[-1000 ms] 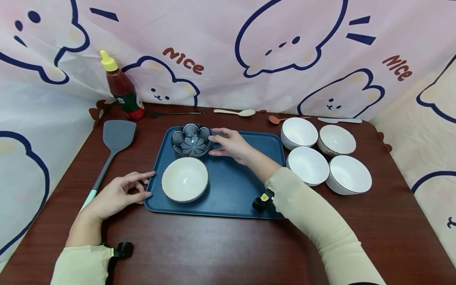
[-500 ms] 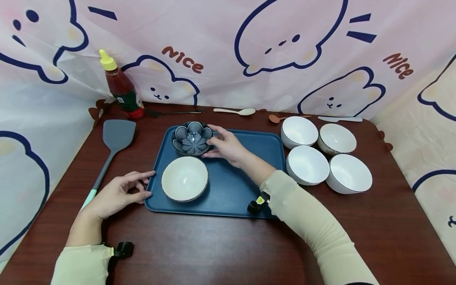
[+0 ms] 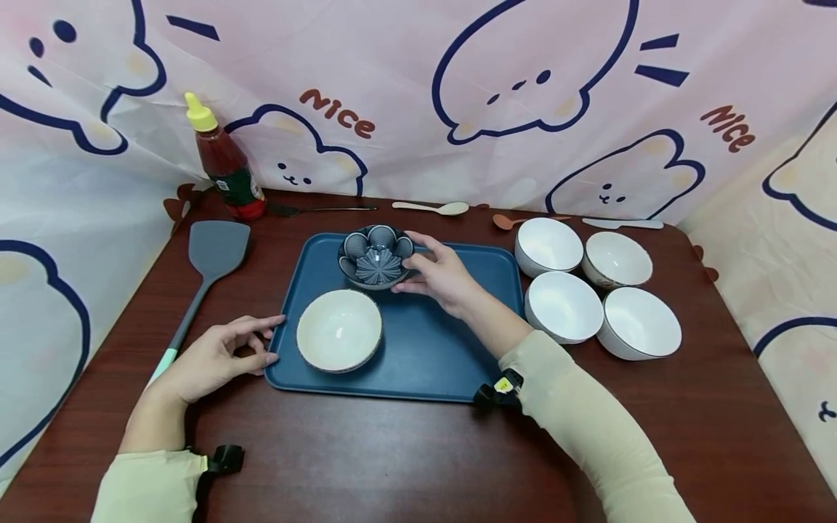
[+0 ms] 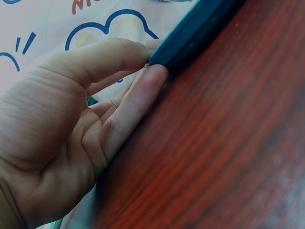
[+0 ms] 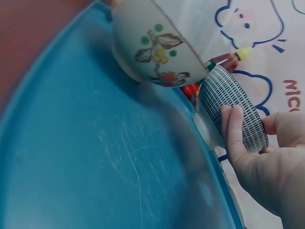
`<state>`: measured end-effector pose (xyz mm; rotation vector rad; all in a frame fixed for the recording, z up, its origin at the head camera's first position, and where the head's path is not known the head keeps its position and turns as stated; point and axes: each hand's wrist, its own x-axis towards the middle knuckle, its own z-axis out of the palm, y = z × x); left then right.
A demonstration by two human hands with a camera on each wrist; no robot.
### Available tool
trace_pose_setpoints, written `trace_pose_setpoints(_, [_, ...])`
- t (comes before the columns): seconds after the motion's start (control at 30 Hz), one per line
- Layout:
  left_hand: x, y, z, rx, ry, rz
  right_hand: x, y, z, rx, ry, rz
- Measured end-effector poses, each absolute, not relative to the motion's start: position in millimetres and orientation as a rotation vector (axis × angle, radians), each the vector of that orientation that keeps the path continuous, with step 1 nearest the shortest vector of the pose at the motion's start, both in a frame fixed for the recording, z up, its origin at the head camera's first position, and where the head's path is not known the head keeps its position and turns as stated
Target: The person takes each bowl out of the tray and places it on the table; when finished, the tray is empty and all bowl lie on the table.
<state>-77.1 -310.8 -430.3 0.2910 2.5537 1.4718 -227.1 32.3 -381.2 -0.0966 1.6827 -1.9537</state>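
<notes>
My right hand (image 3: 445, 280) grips a dark blue bowl (image 3: 378, 266) by its right side, over the back left of the blue tray (image 3: 431, 356). In the right wrist view the bowl (image 5: 223, 90) shows a white and dark checked outside, with fingers along its wall and the thumb at its rim. A cream bowl (image 3: 338, 333) stands on the tray in front; its outside bears a floral pattern. At the tray's left edge, my left hand (image 3: 212, 361) touches the rim with index finger and thumb, set apart from each other.
Several white bowls (image 3: 564, 305) stand right of the tray. A grey spatula (image 3: 218, 247) lies at the left, with a red sauce bottle (image 3: 225, 163) behind it. Along the back lie a white spoon (image 3: 451, 208), a brown spoon (image 3: 503, 221) and a pale knife (image 3: 621, 224).
My right hand has closed on the dark blue bowl's side and shifted it to the right, away from the tray's back left corner. The left hand stays at the tray edge.
</notes>
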Motion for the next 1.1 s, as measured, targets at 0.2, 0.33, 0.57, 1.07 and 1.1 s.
trace_pose_setpoints(0.2, [-77,-311,-430,0.291,2.558,1.462,-216,54,-375,-0.110,1.700,-1.972])
trace_pose_setpoints(0.33, [-76,-312,-431,0.293,2.559,1.462,-206,67,-369,-0.139,1.727,-1.962])
trace_pose_setpoints(0.57, [-75,-313,-432,0.295,2.560,1.458,-185,93,-363,-0.153,1.740,-1.919])
trace_pose_setpoints(1.07, [-76,-311,-432,0.313,2.559,1.472,-135,161,-361,-0.274,1.695,-1.818])
trace_pose_setpoints(1.1, [-76,-311,-432,0.314,2.558,1.474,-132,165,-362,-0.282,1.692,-1.813])
